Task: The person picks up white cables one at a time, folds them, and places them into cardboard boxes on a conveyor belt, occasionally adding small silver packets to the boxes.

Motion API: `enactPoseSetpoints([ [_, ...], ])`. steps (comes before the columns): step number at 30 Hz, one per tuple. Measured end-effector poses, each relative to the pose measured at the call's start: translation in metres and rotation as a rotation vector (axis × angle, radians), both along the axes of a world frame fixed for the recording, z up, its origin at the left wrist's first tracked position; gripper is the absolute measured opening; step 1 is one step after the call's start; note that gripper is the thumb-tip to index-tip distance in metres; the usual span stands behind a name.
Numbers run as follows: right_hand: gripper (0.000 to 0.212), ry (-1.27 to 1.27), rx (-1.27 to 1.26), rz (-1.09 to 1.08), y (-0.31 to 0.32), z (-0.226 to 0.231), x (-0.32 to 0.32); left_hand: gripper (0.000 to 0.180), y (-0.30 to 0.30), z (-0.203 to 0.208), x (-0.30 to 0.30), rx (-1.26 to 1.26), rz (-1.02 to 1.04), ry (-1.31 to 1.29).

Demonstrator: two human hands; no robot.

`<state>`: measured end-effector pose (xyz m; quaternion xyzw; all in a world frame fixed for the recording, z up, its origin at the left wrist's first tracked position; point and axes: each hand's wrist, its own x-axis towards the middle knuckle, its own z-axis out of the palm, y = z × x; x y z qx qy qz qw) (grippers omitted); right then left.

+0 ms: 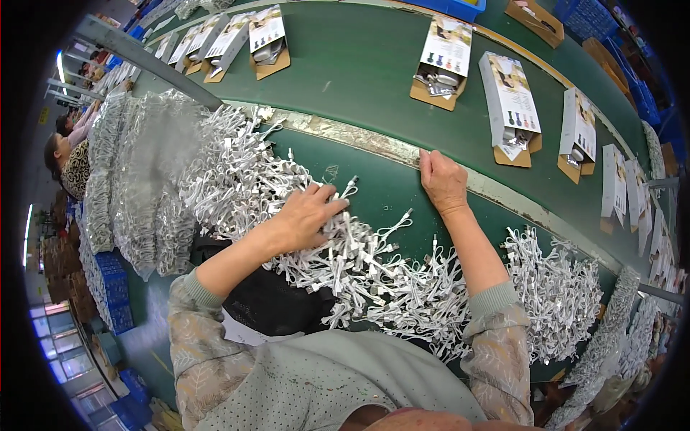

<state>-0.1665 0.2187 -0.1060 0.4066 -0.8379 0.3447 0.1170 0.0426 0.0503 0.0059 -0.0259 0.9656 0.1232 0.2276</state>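
Observation:
A long heap of short white charging cables (237,172) with metal plugs lies on the green table in front of me. My left hand (305,215) is in the heap's middle, its bent fingers closed on a white cable (350,188) whose plug sticks out past the fingertips. To the right, my right hand (442,181) is closed in a fist against the worn metal rail (359,140). Whatever it holds, if anything, is hidden inside the fingers. Below it, more cables (424,298) spread around my right forearm.
Beyond the rail, a green conveyor belt (345,65) carries open white boxes (509,100) with bagged contents showing. Clear bags of cables (147,172) are piled at left, beside a blue crate (111,287). Another cable heap (553,298) lies right. A person (72,161) sits far left.

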Motion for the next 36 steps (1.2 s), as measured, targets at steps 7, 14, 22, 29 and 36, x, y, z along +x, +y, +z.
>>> enactPoseSetpoints([
  [7,0.027,0.043,0.021,-0.012,-0.002,-0.004,0.002,0.038,-0.014,-0.015,-0.039,0.347,0.439,0.311],
  [14,0.027,0.055,0.012,-0.010,0.000,-0.003,-0.001,0.037,-0.020,0.014,-0.054,0.208,0.617,0.173],
  [22,0.028,0.019,0.015,-0.004,0.001,-0.002,0.000,0.042,-0.040,-0.011,-0.066,0.528,0.534,0.088],
  [29,0.028,0.009,0.000,-0.004,-0.001,-0.001,0.001,0.037,-0.047,-0.012,-0.095,0.856,0.708,0.272],
  [36,0.029,0.013,-0.010,-0.005,0.001,0.001,0.000,0.028,-0.075,-0.048,-0.151,-0.164,0.342,0.905],
])
